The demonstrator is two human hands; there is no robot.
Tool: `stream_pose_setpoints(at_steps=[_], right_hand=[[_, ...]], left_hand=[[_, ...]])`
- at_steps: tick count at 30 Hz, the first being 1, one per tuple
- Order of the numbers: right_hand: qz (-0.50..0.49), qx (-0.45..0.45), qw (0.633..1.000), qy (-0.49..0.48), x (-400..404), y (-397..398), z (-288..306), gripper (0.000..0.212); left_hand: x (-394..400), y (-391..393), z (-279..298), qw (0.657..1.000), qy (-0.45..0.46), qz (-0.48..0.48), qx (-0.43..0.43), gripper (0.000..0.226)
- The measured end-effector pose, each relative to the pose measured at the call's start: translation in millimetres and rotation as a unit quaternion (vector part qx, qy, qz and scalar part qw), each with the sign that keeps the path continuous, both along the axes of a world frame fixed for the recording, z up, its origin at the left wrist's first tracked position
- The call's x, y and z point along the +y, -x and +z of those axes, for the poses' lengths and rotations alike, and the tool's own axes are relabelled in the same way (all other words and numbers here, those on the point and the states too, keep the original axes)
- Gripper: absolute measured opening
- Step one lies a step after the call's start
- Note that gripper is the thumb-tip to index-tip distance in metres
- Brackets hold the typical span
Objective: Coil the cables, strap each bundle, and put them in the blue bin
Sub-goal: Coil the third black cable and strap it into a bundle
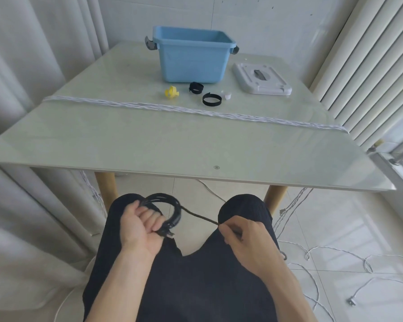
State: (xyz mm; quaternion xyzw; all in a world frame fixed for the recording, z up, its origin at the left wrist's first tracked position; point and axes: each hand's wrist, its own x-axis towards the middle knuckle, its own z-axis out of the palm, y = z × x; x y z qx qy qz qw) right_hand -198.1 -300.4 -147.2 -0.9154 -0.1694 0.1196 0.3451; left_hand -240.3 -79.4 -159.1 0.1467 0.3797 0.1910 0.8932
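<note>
Over my lap, my left hand (140,225) grips a coil of black cable (172,209), its plug end sticking out below my fingers. A loose tail of that cable runs right to my right hand (244,235), which pinches it between thumb and fingers. The open blue bin (192,66) stands at the back of the table. In front of it lie two black straps (211,99), a yellow strap (172,92) and a white strap (226,95). A bundle of white cables (172,108) stretches across the table from edge to edge.
The bin's white lid (261,79) lies on the glass table (149,140) right of the bin. More white cables (335,259) trail over the tiled floor at right. Curtains hang at left and blinds at right.
</note>
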Motion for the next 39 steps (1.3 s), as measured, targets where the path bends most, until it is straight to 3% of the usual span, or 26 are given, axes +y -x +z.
stream_pose_setpoints(at_steps=[3, 6, 11, 14, 16, 18, 20, 23, 26, 29, 32, 34, 39], right_hand=[[-0.007, -0.008, 1.0, 0.019, -8.3, -3.4, 0.4, 0.011], [0.046, 0.017, 0.999, 0.016, -6.4, -1.3, 7.3, 0.013], [0.16, 0.041, 0.985, 0.049, 3.5, 8.6, 22.4, 0.011], [0.198, 0.053, 0.979, 0.005, 7.6, 14.4, 29.1, 0.011], [0.204, 0.038, 0.977, -0.037, 8.6, 15.4, 33.9, 0.012], [0.177, 0.004, 0.98, -0.096, 9.3, 14.5, 37.7, 0.012], [0.111, -0.036, 0.982, -0.148, 10.3, 11.6, 39.1, 0.016], [0.028, -0.092, 0.984, -0.148, 10.2, 3.6, 36.6, 0.018], [0.006, -0.135, 0.987, -0.085, 7.6, -7.0, 31.0, 0.016], [-0.024, -0.145, 0.987, -0.069, 12.0, -14.7, 27.2, 0.023], [-0.014, -0.088, 0.993, -0.072, 20.0, -17.6, 25.4, 0.024], [0.001, -0.053, 0.996, -0.069, 22.6, -16.8, 24.8, 0.037], [-0.023, -0.091, 0.992, -0.084, 27.5, -13.2, 29.7, 0.053]], left_hand=[[13.7, 3.9, -11.1, 0.993, 0.035, 0.105, 0.027, 0.04], [14.7, 3.9, -16.9, 0.987, 0.055, 0.154, 0.002, 0.036], [3.6, -7.0, -10.7, 0.989, -0.073, 0.129, 0.029, 0.027], [-13.9, -6.6, -2.7, 0.965, -0.246, -0.005, 0.094, 0.023], [-22.9, -3.7, 1.9, 0.921, -0.347, -0.138, 0.108, 0.024], [-26.8, -1.7, 4.4, 0.857, -0.417, -0.288, 0.095, 0.024], [-28.5, 0.5, 5.2, 0.807, -0.437, -0.395, 0.048, 0.023], [-31.5, 1.6, 8.1, 0.779, -0.405, -0.476, -0.053, 0.032], [-33.3, 0.5, 13.7, 0.775, -0.328, -0.526, -0.122, 0.058], [-36.0, -0.1, 19.0, 0.776, -0.3, -0.535, -0.149, 0.048], [-38.0, -0.3, 20.8, 0.816, -0.276, -0.488, -0.136, 0.036], [-36.6, -1.2, 18.9, 0.841, -0.252, -0.465, -0.116, 0.036], [-31.1, -3.6, 15.9, 0.888, -0.148, -0.425, -0.098, 0.034]])
